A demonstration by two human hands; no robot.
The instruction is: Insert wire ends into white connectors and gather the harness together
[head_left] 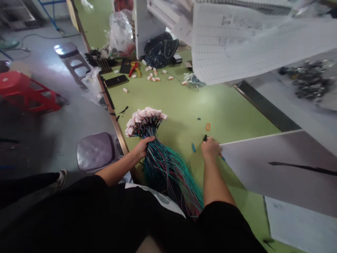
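Note:
My left hand [145, 146] is closed round a thick bundle of wires [168, 165], just below its connector end. The wires are mostly green and dark, with some pink and red, and they trail down over the table edge against my body. A dense cluster of white connectors [146, 117] fans out above that hand. My right hand [210, 147] is closed near the table's middle, right beside a grey board. A small black piece [205, 138] pokes out past its fingers; what it belongs to is hidden. An orange-and-blue piece [222, 157] shows at the hand's other side.
On the green table [179, 102] lie a blue piece [193, 147], an orange ring [208, 127], a phone [116, 81], red-and-yellow pliers [134, 69] and several loose white connectors [153, 78]. The grey board [284, 165] covers the right. Paper sheets [237, 45] hang at the upper right. Stools [94, 151] stand leftward.

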